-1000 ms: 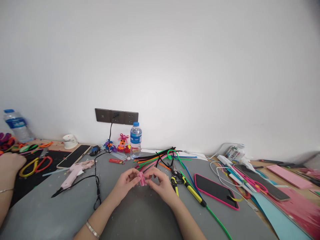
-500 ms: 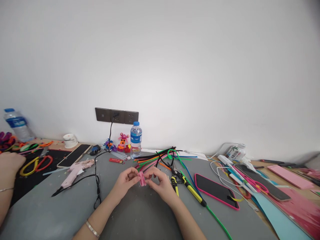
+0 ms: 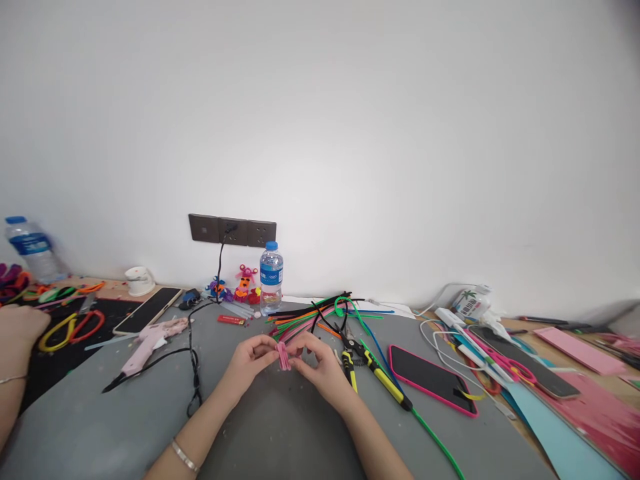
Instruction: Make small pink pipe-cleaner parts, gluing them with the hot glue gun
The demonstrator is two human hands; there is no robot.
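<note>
Between my two hands is a small bundle of folded pink pipe cleaner (image 3: 283, 357), held above the grey mat (image 3: 280, 437). My left hand (image 3: 253, 363) pinches its left side with thumb and index finger. From the right, the fingertips of my right hand (image 3: 316, 365) close on the same piece. Just beyond lies a spread of coloured pipe cleaners (image 3: 305, 313). Pliers with yellow and black handles (image 3: 380, 380) rest to the right of my right hand.
A pink glue gun (image 3: 145, 347) with a black cord lies on the left, near scissors (image 3: 73, 330) and another person's hand (image 3: 23, 327). A water bottle (image 3: 271, 280) stands by the wall. On the right are a pink-cased phone (image 3: 433, 380), white cables and coloured sheets (image 3: 595, 413).
Both hands keep their pinch on the pink pipe cleaner, which has turned slightly between the fingers. The whole view has shifted very slightly.
</note>
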